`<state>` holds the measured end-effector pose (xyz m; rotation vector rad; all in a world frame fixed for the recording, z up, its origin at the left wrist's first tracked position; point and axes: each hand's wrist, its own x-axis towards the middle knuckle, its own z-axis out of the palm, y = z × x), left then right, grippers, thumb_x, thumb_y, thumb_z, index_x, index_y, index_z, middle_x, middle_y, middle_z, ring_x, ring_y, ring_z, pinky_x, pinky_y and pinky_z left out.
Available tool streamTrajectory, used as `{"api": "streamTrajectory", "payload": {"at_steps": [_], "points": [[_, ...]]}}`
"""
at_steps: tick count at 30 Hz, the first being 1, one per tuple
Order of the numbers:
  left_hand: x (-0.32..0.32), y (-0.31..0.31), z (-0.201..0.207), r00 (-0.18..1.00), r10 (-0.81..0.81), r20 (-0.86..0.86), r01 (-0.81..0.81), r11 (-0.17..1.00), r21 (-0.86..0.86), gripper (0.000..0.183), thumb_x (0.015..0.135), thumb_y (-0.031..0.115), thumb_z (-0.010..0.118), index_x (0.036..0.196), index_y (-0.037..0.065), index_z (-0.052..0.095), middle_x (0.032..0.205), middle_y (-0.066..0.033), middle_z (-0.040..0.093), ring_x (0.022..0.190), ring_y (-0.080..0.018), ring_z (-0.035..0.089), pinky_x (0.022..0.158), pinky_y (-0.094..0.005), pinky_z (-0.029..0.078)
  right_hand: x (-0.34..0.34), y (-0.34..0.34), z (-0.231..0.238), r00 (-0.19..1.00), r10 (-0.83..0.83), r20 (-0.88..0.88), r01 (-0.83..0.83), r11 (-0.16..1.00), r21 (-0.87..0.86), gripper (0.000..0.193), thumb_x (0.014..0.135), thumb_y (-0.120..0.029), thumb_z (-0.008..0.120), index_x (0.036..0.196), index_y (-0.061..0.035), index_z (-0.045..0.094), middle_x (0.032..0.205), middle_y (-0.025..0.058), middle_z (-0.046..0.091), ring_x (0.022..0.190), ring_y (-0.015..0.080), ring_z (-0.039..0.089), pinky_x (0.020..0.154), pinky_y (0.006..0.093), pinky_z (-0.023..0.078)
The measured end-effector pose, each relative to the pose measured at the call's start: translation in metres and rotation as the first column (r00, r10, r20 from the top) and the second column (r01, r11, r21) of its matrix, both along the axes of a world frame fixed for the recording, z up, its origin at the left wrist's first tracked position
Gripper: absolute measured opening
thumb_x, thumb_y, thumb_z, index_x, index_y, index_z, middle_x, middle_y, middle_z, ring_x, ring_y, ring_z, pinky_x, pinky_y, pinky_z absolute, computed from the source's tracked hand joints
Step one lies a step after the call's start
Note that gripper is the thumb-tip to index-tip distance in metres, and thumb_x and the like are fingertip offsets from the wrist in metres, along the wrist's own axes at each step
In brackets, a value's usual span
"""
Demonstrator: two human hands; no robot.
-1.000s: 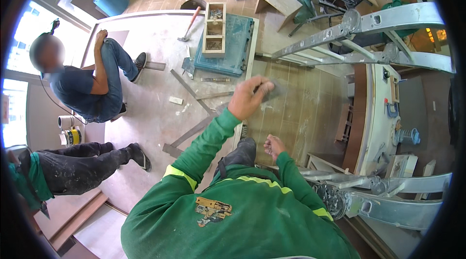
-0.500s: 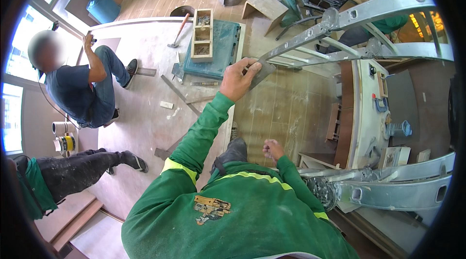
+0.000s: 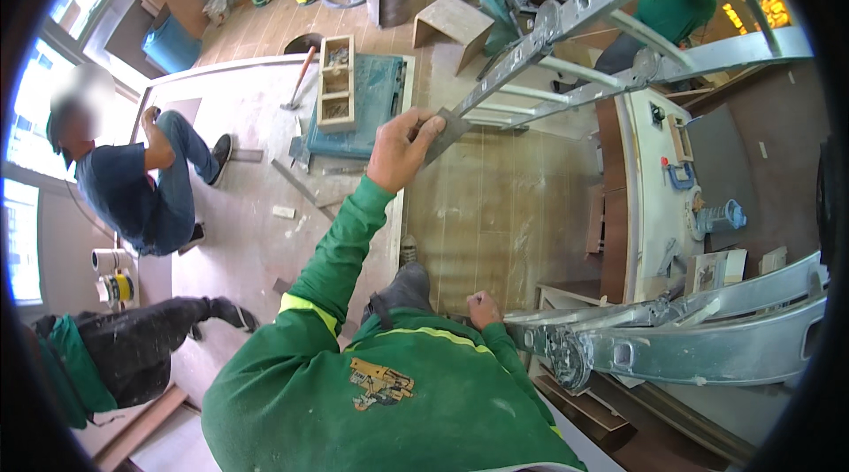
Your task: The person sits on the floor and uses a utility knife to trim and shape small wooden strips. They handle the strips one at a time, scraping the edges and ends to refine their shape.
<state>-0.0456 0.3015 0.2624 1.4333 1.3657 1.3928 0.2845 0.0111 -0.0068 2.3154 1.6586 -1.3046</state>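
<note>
Left hand [image 3: 402, 151] pinching a flat grey plate [image 3: 450, 132] between thumb and fingers. Right hand [image 3: 484, 310] loosely curled near ladder [image 3: 690, 355]; too small to tell if empty.

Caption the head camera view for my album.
Left hand pinching a thin gray plate, right hand curled, teal case beyond.
</note>
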Motion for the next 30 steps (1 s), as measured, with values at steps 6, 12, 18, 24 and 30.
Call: {"api": "streamTrajectory", "payload": {"at_steps": [6, 12, 18, 24, 30], "points": [[0.003, -0.036, -0.001, 0.997, 0.070, -0.038, -0.071, 0.997, -0.015, 0.028, 0.101, 0.026, 0.072, 0.107, -0.001, 0.074, 0.072, -0.0035, 0.063, 0.065, -0.0080, 0.052, 0.061, -0.0281, 0.046, -0.044, -0.008, 0.063, 0.926, 0.306, 0.221, -0.292, 0.952, -0.094, 0.041, 0.097, -0.042, 0.060, 0.118, -0.0066, 0.066, 0.124, 0.0208, 0.069, 0.118, 0.0433, 0.064, 0.104, 0.0658, 0.041], [0.010, -0.086, 0.031, 0.996, 0.059, 0.068, -0.064, 0.995, 0.074, 0.027, 0.102, 0.026, 0.073, 0.109, 0.000, 0.073, 0.073, 0.0029, 0.060, 0.066, -0.0038, 0.047, 0.059, -0.0250, 0.042, -0.029, -0.021, 0.069, 0.877, 0.435, 0.205, -0.444, 0.896, 0.000, 0.041, 0.098, -0.040, 0.062, 0.124, -0.0085, 0.064, 0.129, 0.0187, 0.068, 0.122, 0.0412, 0.063, 0.109, 0.0695, 0.035], [0.013, -0.149, 0.078, 0.992, 0.120, 0.029, -0.122, 0.984, 0.130, 0.024, 0.101, 0.021, 0.074, 0.109, -0.001, 0.072, 0.075, 0.0015, 0.063, 0.070, -0.0041, 0.052, 0.063, -0.0243, 0.046, -0.023, -0.032, 0.064, 0.778, 0.562, 0.280, -0.582, 0.813, -0.012, 0.042, 0.098, -0.041, 0.060, 0.123, -0.0078, 0.064, 0.124, 0.0183, 0.070, 0.117, 0.0414, 0.066, 0.107, 0.0679, 0.038], [0.028, -0.197, 0.089, 0.995, 0.104, 0.013, -0.102, 0.938, 0.331, 0.020, 0.099, 0.015, 0.075, 0.109, -0.002, 0.072, 0.085, -0.0081, 0.069, 0.076, -0.0125, 0.062, 0.069, -0.0294, 0.051, 0.016, -0.071, 0.033, 0.866, 0.472, -0.165, -0.449, 0.879, 0.163, 0.036, 0.096, -0.038, 0.065, 0.105, -0.0032, 0.068, 0.107, 0.0217, 0.072, 0.106, 0.0407, 0.069, 0.091, 0.0535, 0.053], [0.029, -0.225, 0.125, 0.986, 0.134, -0.103, -0.068, 0.874, 0.481, 0.017, 0.095, 0.011, 0.076, 0.107, -0.001, 0.072, 0.087, -0.0111, 0.068, 0.073, -0.0202, 0.063, 0.068, -0.0324, 0.051, 0.054, -0.134, 0.000, 0.894, 0.332, -0.301, -0.359, 0.932, -0.041, 0.039, 0.092, -0.039, 0.069, 0.101, -0.0008, 0.070, 0.099, 0.0214, 0.073, 0.097, 0.0373, 0.071, 0.086, 0.0475, 0.056]]}}
